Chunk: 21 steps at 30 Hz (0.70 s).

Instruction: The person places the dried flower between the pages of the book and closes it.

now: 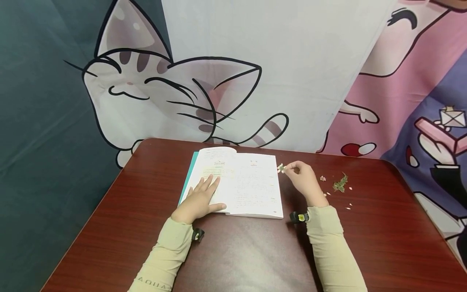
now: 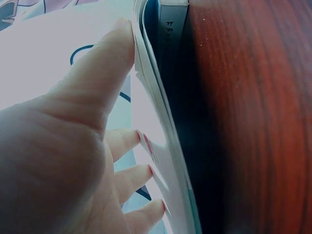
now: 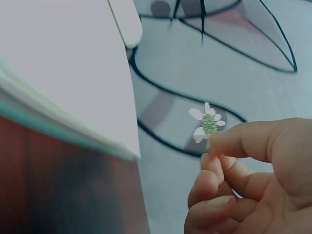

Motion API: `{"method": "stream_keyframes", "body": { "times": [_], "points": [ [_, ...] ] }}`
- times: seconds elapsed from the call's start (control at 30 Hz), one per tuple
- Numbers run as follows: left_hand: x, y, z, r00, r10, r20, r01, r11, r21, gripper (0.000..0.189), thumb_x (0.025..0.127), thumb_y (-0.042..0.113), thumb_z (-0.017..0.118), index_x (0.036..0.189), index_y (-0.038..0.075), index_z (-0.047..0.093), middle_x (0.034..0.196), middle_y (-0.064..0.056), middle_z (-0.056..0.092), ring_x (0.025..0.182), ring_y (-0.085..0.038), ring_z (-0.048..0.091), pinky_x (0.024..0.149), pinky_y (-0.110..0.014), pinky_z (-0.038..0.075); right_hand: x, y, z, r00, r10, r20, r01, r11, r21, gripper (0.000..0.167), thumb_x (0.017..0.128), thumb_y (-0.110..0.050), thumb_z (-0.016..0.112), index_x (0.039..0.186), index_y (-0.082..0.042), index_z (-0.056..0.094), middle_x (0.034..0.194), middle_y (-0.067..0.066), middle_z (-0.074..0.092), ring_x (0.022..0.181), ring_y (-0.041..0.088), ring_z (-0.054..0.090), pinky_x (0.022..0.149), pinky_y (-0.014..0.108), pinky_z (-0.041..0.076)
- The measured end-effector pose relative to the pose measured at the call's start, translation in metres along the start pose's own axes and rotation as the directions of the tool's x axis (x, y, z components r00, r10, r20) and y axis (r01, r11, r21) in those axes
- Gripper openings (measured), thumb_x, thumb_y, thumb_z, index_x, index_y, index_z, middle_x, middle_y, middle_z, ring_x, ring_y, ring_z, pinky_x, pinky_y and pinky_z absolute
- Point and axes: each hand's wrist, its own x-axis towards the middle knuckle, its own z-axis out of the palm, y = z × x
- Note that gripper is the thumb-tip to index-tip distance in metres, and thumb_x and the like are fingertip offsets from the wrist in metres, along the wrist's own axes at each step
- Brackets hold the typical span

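An open book (image 1: 255, 186) with a teal cover edge lies on the table. My left hand (image 1: 200, 199) rests spread on its left page, fingers and thumb pressing the paper; the left wrist view shows the thumb (image 2: 100, 68) along the page by the book's lower edge. Just off the book's right edge, my right hand (image 1: 302, 178) pinches a small flower (image 1: 281, 168) between thumb and forefinger. In the right wrist view the flower (image 3: 209, 125) has white petals, with gaps between some, around a green centre.
On the brown table (image 1: 383, 235), right of the right hand, lie a green sprig (image 1: 341, 183), a small pinkish flower (image 1: 322, 178) and several loose petals (image 1: 348, 208). A cloth with cartoon cats (image 1: 226, 93) hangs behind the table.
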Motion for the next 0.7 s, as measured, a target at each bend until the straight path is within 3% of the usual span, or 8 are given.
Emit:
{"method": "stream_keyframes", "body": {
  "times": [0.23, 0.5, 0.7],
  "points": [
    [-0.001, 0.001, -0.001, 1.000, -0.008, 0.004, 0.008, 1.000, -0.003, 0.090, 0.093, 0.049, 0.070, 0.161, 0.010, 0.027, 0.167, -0.017, 0.018, 0.153, -0.043, 0.011, 0.114, -0.071, 0.017, -0.004, -0.020, 0.030, 0.999, -0.032, 0.024, 0.030, 0.998, 0.062, 0.012, 0.095, -0.010, 0.061, 0.097, 0.000, 0.068, 0.093, 0.014, 0.067, 0.086, 0.027, 0.058, 0.075, 0.035, 0.045],
    [-0.002, 0.002, -0.002, 1.000, -0.006, 0.007, 0.006, 1.000, -0.007, 0.090, 0.094, 0.049, 0.070, 0.162, 0.010, 0.026, 0.167, -0.018, 0.018, 0.153, -0.044, 0.011, 0.115, -0.071, 0.017, -0.003, -0.032, 0.056, 0.990, -0.032, 0.139, 0.021, 0.996, 0.083, 0.011, 0.096, -0.010, 0.060, 0.096, -0.005, 0.070, 0.094, 0.009, 0.065, 0.084, 0.023, 0.058, 0.071, 0.032, 0.047],
    [-0.002, 0.001, -0.001, 1.000, 0.000, 0.002, 0.000, 1.000, 0.003, 0.089, 0.094, 0.049, 0.069, 0.162, 0.010, 0.026, 0.167, -0.018, 0.018, 0.153, -0.044, 0.011, 0.114, -0.071, 0.018, 0.001, -0.039, 0.074, 0.977, -0.032, 0.210, 0.025, 0.999, 0.037, 0.011, 0.097, -0.012, 0.061, 0.097, -0.005, 0.069, 0.091, 0.007, 0.064, 0.078, 0.019, 0.056, 0.069, 0.031, 0.047]
  ]
}}
